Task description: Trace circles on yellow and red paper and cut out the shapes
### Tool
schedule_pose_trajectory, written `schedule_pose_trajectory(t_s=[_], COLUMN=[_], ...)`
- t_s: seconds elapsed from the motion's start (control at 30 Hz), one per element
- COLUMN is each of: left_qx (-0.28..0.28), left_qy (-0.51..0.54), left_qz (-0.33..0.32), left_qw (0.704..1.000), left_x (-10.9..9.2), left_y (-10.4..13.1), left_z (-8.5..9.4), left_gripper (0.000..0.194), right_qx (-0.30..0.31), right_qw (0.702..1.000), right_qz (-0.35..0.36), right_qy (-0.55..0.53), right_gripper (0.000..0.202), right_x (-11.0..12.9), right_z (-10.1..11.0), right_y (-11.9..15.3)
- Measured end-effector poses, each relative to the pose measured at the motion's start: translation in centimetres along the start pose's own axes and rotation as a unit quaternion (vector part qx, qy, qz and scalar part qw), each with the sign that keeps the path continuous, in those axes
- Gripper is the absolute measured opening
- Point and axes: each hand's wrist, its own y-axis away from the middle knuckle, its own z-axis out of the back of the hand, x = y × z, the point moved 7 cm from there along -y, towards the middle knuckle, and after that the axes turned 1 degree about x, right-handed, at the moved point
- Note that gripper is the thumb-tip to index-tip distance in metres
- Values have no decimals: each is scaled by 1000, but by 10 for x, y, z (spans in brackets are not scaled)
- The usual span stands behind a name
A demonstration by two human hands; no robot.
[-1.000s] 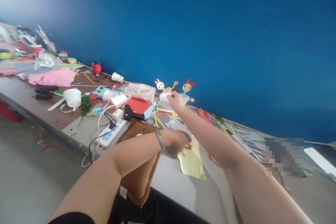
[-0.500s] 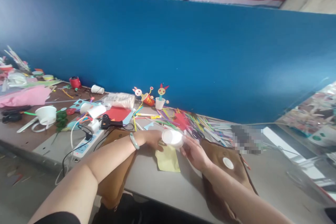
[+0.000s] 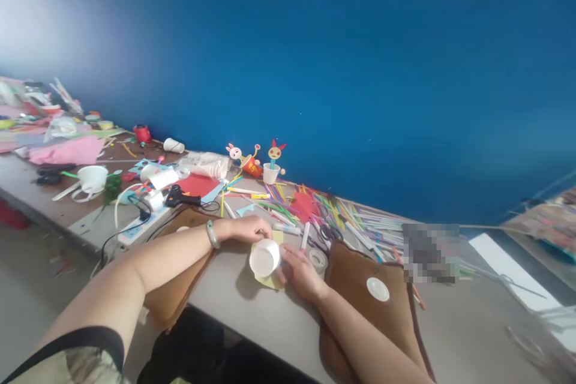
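Note:
A white paper cup (image 3: 264,258) is tilted with its open mouth towards me, above a piece of yellow paper (image 3: 270,282) on the table. My right hand (image 3: 300,271) grips the cup's right side, thumb along the wall. Just behind the cup, my left hand (image 3: 250,229) has its fingers curled together near the paper's far edge; what they hold, if anything, is hidden. A bracelet (image 3: 213,234) circles my left wrist. A roll of clear tape (image 3: 317,258) and a white marker (image 3: 305,235) lie beyond my right hand.
Brown leather-like pads (image 3: 353,294) lie under both forearms. To the left are a black glue gun (image 3: 180,197) and a power strip (image 3: 143,223) with cords. Colored strips, scissors (image 3: 330,233) and red paper (image 3: 303,207) clutter the back. Two cup figures (image 3: 271,173) stand by the blue partition (image 3: 315,84).
The cup has come nearer and left, and its mouth now faces me more. My right hand moved with it. My left hand has risen behind the cup, and the view has shifted.

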Motion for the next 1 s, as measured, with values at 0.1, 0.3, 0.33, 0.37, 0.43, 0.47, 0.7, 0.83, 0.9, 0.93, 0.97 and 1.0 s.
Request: schedule_pose_trajectory(t_s=[0.1,0.3,0.33,0.37,0.43,0.47,0.7,0.83,0.9,0.93,0.97,1.0], left_qx=[-9,24,30,35,42,43,3,-29,-78,-103,-124,-143], left_qy=[7,-4,-3,-1,4,7,13,33,36,37,36,33], left_qz=[34,71,75,79,85,88,99,85,82,86,91,93], left_qw=[999,997,997,996,995,995,995,995,993,990,987,985], left_x=[9,10,8,7,3,2,-14,-28,-32,-32,-31,-30], left_y=[-3,-3,-1,2,10,15,53,60,60,60,60,60], left_z=[-1,3,3,4,3,3,-3,-10,-11,-12,-12,-13], left_gripper=[30,32,32,32,28,27,82,88,78,75,74,72], right_qx=[-12,-14,-15,-16,-17,-17,-16,-21,-23,-23,-23,-22], right_qw=[998,993,993,993,994,994,995,994,994,994,993,993], right_qz=[14,31,30,27,19,16,6,5,5,6,7,8], right_qy=[54,114,115,114,106,105,103,104,106,109,112,115], right_gripper=[43,44,44,44,44,44,45,45,44,44,43,42], right_x=[-4,-3,-3,-3,-5,-6,-5,-3,-1,-1,0,1], right_z=[1,-2,-2,-2,-2,-2,-1,-1,-1,-2,-2,-2], right_y=[0,-1,-2,-2,-4,-4,-10,-10,-9,-8,-8,-7])
